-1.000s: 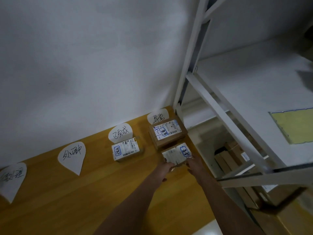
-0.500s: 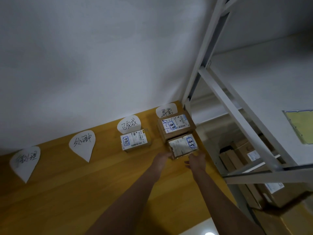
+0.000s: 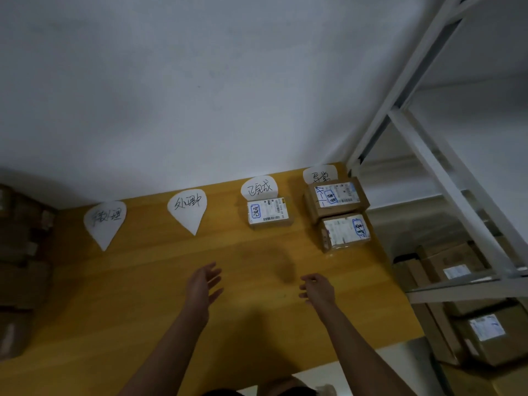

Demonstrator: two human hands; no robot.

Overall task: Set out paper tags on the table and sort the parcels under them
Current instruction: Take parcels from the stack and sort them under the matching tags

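Observation:
Several white teardrop paper tags with handwriting lie in a row along the back of the yellow table (image 3: 148,295): a far-left tag (image 3: 105,222), a second tag (image 3: 187,208), a third tag (image 3: 259,188) and a right tag (image 3: 320,174). A small labelled parcel (image 3: 268,212) lies under the third tag. Two brown parcels lie under the right tag, a rear parcel (image 3: 337,198) and a front parcel (image 3: 344,231). My left hand (image 3: 203,284) and my right hand (image 3: 317,288) hover over the table, both holding nothing, fingers relaxed.
A white metal shelf rack (image 3: 445,178) stands at the right, with cardboard boxes (image 3: 483,332) on the floor beneath it. More brown boxes (image 3: 20,252) are stacked at the table's left end. A white wall rises behind the table.
Both hands have let go of the front parcel under the right tag and drawn back toward me. The view has swung left, showing the left boxes.

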